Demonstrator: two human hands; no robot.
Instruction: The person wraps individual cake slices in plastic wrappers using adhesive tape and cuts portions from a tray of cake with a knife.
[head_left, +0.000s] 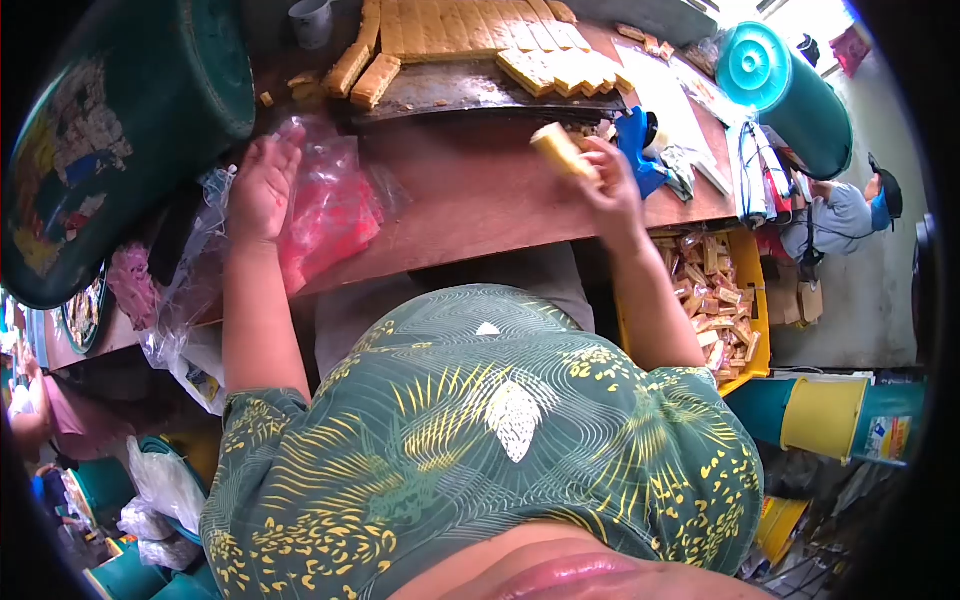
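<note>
Above the right part of the brown tabletop, the right hand has its grip clamped on one golden bar, fingers and thumb closed at its near right end, the other end slanting to the far left. On the left, the left hand is raised with its palm in view and its grip apart, just beside clear and red plastic bags; blur makes it hard to say whether the fingertips touch them. At the far side, a dark tray carries rows of cut bars. Just right of the right hand sits a blue object. To the near right, a yellow crate holds many wrapped pieces, and a large green tub is at the far left.
</note>
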